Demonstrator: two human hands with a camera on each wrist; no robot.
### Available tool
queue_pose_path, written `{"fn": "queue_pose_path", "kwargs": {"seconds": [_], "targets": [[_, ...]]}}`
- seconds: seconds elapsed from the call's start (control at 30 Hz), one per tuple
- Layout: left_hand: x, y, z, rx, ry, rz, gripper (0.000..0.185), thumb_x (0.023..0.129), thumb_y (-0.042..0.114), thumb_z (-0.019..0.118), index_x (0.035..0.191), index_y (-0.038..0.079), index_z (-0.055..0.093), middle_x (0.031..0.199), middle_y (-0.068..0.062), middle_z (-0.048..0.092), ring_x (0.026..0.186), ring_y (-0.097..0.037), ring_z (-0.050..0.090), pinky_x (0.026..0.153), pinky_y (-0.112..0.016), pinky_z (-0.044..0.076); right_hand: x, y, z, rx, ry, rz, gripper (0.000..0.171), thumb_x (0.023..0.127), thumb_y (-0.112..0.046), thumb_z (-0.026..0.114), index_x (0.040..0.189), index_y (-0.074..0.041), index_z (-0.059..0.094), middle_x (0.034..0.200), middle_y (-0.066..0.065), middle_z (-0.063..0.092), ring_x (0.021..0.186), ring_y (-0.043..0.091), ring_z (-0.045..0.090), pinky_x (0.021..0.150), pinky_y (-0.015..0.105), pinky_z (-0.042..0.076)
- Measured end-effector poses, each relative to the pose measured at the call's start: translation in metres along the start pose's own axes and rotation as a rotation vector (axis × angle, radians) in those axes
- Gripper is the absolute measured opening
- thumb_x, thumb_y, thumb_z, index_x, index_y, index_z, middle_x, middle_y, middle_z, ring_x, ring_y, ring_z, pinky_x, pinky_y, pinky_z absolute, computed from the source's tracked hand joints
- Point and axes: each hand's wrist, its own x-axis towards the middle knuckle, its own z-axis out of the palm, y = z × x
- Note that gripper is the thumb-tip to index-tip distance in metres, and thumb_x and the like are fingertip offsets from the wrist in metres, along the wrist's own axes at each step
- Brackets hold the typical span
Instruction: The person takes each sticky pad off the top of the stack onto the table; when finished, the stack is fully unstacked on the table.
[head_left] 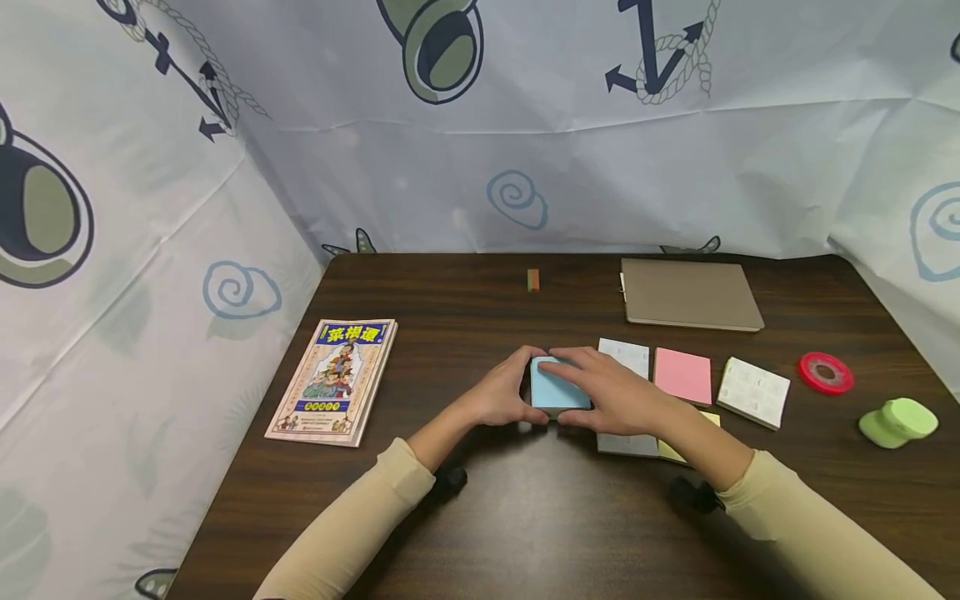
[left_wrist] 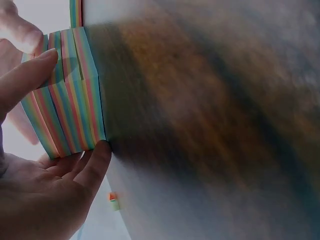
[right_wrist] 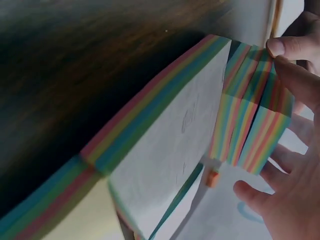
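Notepad (head_left: 558, 383) edges hidden by both hands.

Right hand (head_left: 611, 392) hides grey pad (head_left: 626, 443); tabletop (left_wrist: 210, 115) blurred.

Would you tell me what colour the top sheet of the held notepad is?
Light blue, seen best in the head view: notepad.

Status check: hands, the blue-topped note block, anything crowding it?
Left hand and right hand both grip the blue-topped note block on the table. Grey note pad sits tight against its right side. Left side open.
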Motion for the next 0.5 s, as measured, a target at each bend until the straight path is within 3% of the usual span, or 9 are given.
{"fn": "queue_pose_path", "kwargs": {"seconds": [0.27,0.5], "targets": [[0.0,0.0,-0.001,0.015,-0.001,-0.029,0.089,0.072,0.019,0.089,0.142,0.01,0.035,0.133,-0.005,0.049,0.114,-0.021,0.05,0.098,-0.038,0.041,0.01,0.002,0.004,0.016,-0.028,0.029,0.074,0.083,-0.037,0.079,0.146,-0.015,0.047,0.142,0.006,0.046,0.12,0.022,0.046,0.086,0.039,0.047],[0.001,0.002,0.0,0.003,0.01,-0.015,0.089,0.069,0.014,0.091,0.14,0.009,0.037,0.132,-0.005,0.049,0.112,-0.022,0.05,0.098,-0.038,0.039,-0.002,0.002,-0.005,0.044,-0.028,0.097,0.074,0.081,-0.034,0.08,0.145,-0.017,0.048,0.139,0.007,0.046,0.114,0.022,0.049,0.082,0.039,0.048]]}}
